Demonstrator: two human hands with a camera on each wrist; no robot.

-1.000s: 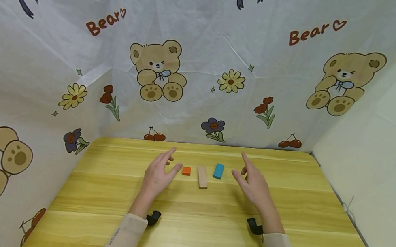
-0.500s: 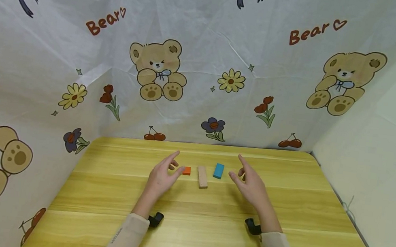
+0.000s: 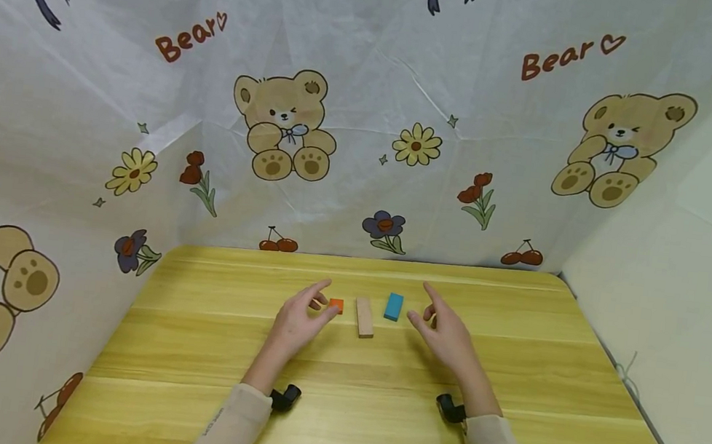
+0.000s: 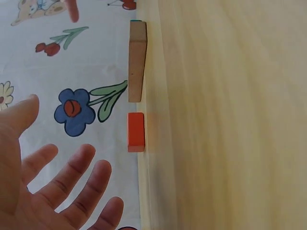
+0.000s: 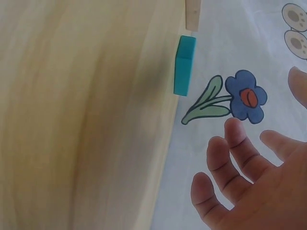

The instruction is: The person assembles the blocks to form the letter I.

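Three blocks lie on the wooden table in the head view: a small orange block (image 3: 336, 305), a longer plain wooden block (image 3: 365, 318) in the middle and a blue block (image 3: 393, 307) to the right. My left hand (image 3: 300, 322) hovers just left of the orange block, its thumb tip overlapping that block's edge in the head view. In the left wrist view the orange block (image 4: 135, 132) shows apart from the spread fingers (image 4: 91, 191). My right hand (image 3: 448, 339) hovers right of the blue block, fingers relaxed. The right wrist view shows the blue block (image 5: 184, 66) untouched.
The wooden table (image 3: 359, 427) reaches back to a white cloth wall (image 3: 363, 47) printed with bears and flowers. A pale wall (image 3: 686, 274) stands on the right. Each wrist carries a small black camera mount (image 3: 286, 397).
Both hands have moved inward toward the blocks, the left to the right and the right slightly to the left. The blocks have stayed in place.
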